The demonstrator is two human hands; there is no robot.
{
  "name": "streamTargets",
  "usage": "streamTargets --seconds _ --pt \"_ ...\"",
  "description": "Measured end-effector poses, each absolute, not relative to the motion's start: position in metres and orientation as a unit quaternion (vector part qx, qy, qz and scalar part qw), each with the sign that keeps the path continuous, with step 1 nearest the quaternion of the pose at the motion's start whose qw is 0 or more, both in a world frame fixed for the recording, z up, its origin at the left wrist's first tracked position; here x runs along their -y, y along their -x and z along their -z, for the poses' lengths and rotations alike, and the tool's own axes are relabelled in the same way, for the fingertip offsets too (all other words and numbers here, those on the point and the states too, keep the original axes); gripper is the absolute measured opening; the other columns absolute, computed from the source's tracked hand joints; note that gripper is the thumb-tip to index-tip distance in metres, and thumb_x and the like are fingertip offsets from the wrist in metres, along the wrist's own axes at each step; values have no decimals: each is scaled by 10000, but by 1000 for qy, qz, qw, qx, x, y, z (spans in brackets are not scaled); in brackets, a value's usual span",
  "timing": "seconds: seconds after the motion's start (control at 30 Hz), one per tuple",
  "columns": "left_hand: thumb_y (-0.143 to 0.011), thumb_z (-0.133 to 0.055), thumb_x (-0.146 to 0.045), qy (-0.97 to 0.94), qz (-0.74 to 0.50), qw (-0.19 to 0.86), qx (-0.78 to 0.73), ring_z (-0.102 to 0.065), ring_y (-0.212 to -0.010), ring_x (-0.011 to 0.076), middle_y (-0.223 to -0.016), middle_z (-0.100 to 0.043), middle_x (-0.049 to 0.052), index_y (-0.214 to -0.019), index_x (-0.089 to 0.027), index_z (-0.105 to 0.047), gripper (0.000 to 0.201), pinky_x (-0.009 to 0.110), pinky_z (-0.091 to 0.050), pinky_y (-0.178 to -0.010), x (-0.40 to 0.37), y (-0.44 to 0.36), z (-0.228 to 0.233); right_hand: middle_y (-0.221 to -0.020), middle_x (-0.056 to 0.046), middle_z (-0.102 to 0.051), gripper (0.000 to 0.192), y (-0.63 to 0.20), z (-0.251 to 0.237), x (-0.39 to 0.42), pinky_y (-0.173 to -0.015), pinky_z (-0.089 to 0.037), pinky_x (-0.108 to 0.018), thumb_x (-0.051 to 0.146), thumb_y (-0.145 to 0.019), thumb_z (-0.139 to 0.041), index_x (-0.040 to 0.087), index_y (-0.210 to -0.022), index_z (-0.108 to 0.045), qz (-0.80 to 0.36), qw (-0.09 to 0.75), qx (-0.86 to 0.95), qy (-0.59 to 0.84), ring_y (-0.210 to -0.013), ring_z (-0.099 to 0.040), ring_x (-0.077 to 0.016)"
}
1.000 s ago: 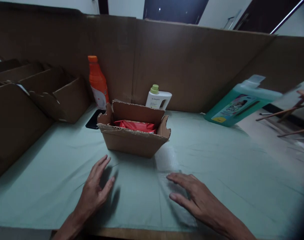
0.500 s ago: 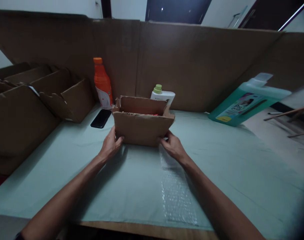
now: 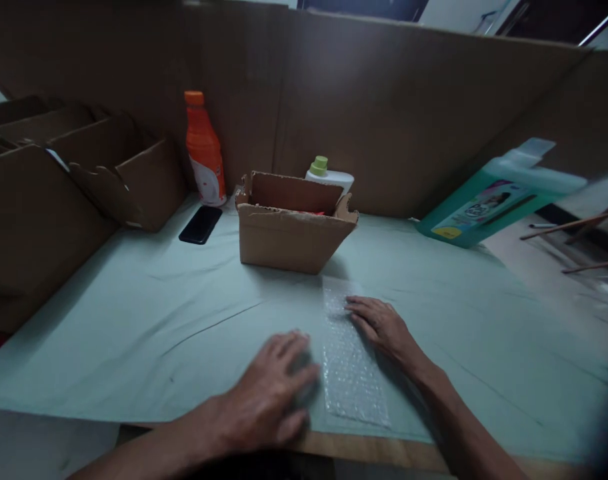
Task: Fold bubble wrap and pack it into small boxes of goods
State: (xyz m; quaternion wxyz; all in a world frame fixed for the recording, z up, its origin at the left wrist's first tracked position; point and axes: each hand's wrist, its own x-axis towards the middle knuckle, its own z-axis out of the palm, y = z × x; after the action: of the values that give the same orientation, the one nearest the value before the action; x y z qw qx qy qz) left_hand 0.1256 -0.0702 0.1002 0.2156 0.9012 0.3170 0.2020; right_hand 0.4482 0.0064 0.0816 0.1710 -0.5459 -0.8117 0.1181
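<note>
A strip of clear bubble wrap point(image 3: 351, 373) lies flat on the pale green cloth, its length running away from me. My right hand point(image 3: 381, 327) rests at its right edge near the far end, fingers stretched out over the plastic. Left of the strip, my left hand point(image 3: 274, 387) hovers close to the table's front edge with fingers apart, slightly blurred and holding nothing. Beyond both hands stands a small open-topped cardboard box point(image 3: 287, 240) with ragged edges. Something red shows inside it, mostly hidden by the front wall.
An orange bottle point(image 3: 204, 153) and a black phone point(image 3: 201, 225) are left of the box. Behind it is a white bottle with a green cap point(image 3: 329, 175). A green jug point(image 3: 489, 200) leans at the right. Divided cardboard boxes point(image 3: 39, 227) line the left side.
Both hands have let go of the cardboard box, which stays standing on the cloth. They have come back toward me, the right onto the bubble wrap and the left beside it.
</note>
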Motion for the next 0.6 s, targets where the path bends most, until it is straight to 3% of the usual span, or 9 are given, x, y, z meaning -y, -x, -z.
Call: streamTargets --seconds 0.1,0.17,0.27,0.37,0.47,0.6 --pt "-818 -704 -420 -942 -133 201 -232 -467 -1309 343 -1400 -533 174 -1312 -163 -518 587 504 -396 -1088 83 -165 -105 -1118 -97 -768 275 -443 -85 -18 -962 -531 -527 307 -910 -503 231 -983 -757 -129 199 798 554 -1073 -699 -290" --pt "-859 -657 -336 -952 -108 165 -232 -562 -1109 297 -1141 -632 139 -1146 -137 -589 356 446 -458 -972 78 -184 -99 -1073 -92 -778 292 -441 -92 -21 -932 -560 -488 317 -913 -486 228 -985 -754 -128 211 792 558 -1017 -720 -274" --pt "-897 -583 -211 -954 -98 123 -254 -572 -933 253 -932 -631 93 -902 -155 -618 66 411 -469 -867 67 -196 -90 -1010 -88 -787 315 -438 -106 -17 -892 -581 -460 339 -914 -466 220 -961 -755 -131 232 780 566 -944 -737 -272" --pt "-840 -616 -171 -939 -155 158 -264 -569 -948 245 -964 -657 98 -829 -159 -620 16 401 -468 -872 73 -183 -101 -986 -68 -789 321 -426 -124 -10 -875 -584 -419 378 -933 -475 228 -962 -757 -144 245 777 561 -916 -738 -258" --pt "-734 -600 -96 -895 -269 241 -264 -591 -998 221 -1036 -690 83 -807 -168 -609 104 380 -462 -944 98 -151 -123 -991 -54 -786 311 -404 -142 -8 -865 -580 -385 397 -946 -489 238 -985 -754 -165 261 783 540 -912 -733 -245" --pt "-746 -472 -52 -833 -405 274 -259 -652 -950 185 -893 -724 13 -870 -216 -610 248 407 -434 -1021 128 -111 -127 -983 -47 -779 284 -360 -150 -30 -840 -575 -359 335 -960 -477 229 -1010 -736 -174 266 816 483 -883 -725 -221"
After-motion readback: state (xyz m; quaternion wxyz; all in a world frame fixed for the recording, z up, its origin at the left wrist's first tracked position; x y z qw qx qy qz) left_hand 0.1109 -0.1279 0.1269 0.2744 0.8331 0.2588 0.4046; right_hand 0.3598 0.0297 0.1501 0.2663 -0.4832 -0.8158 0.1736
